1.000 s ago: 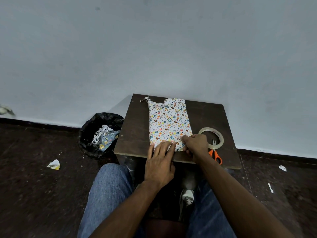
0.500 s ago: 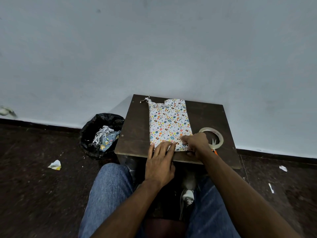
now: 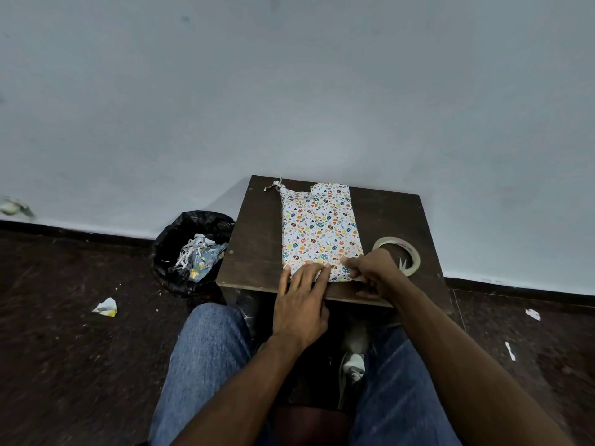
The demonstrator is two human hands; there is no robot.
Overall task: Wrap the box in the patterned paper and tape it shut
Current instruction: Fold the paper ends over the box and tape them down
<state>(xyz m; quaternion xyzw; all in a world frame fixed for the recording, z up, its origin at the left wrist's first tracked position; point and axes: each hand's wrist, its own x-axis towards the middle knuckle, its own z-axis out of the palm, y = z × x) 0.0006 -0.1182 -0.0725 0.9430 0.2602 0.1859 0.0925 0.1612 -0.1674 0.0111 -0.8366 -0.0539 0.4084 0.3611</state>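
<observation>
Bin beside table, with paper scraps inside

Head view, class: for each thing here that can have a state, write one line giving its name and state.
Box: wrapped in patterned paper, far end ragged.
Left hand: fingers flat on the box's near end.
Right hand: pinching the paper's near right corner.
Tape: flat on the table.
Bin: holds paper scraps.

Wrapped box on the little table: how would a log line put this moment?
stage: folding near end | left hand: presses paper flat on box | right hand: pinches near corner fold | tape roll: unused, right of box
</observation>
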